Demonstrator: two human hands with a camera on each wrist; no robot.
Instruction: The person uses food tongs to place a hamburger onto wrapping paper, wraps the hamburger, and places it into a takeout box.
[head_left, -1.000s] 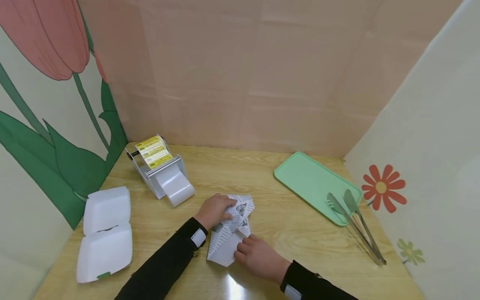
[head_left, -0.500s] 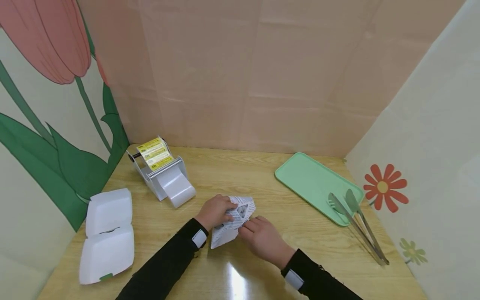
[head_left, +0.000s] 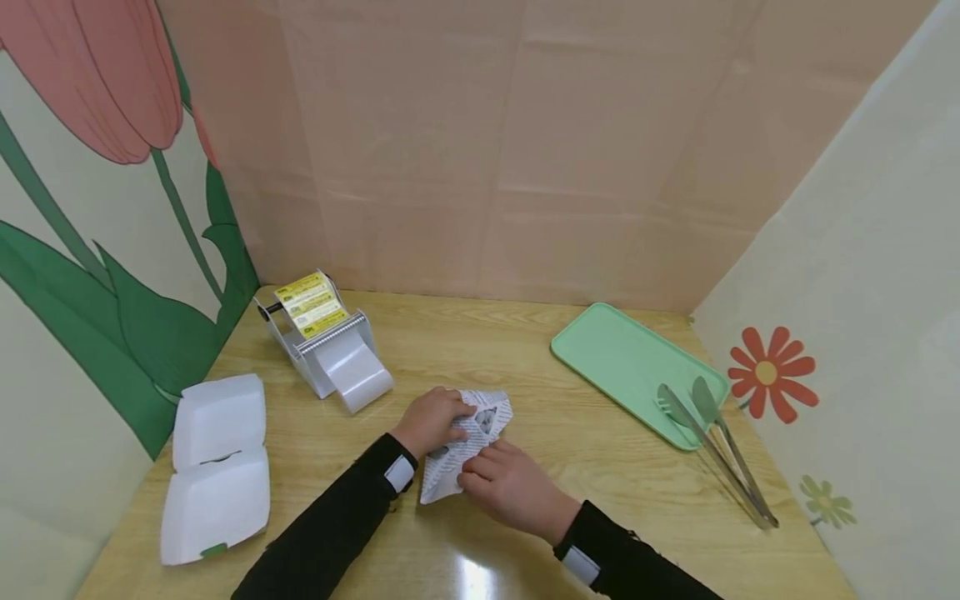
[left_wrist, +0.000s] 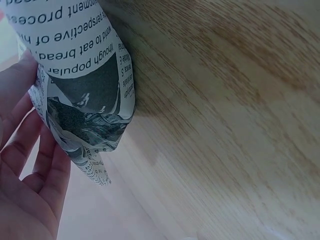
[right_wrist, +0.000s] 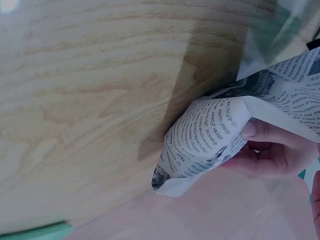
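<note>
A newsprint-patterned paper wrapper (head_left: 485,417) is bunched into a tapering packet at the front middle of the table; whether it has anything inside is hidden. My left hand (head_left: 433,422) grips its left side. In the left wrist view, the thumb lies against the printed paper (left_wrist: 75,55) and the left hand's fingers (left_wrist: 52,170) bend beneath it. My right hand (head_left: 517,487), fingers curled, pinches the packet's right edge near its lower end. The right wrist view shows the folded paper (right_wrist: 205,125) with a pointed, crumpled end.
A label dispenser (head_left: 322,333) with a yellow label roll stands at the back left. An open white clamshell box (head_left: 217,500) lies at the left. On the right is a green tray (head_left: 622,358), with metal tongs (head_left: 723,458) lying across its edge.
The wrapper's lower plain flap has been folded up, so its pale inner face is covered. My right hand first went up, then slightly left and down along the edge; my left hand stays put.
</note>
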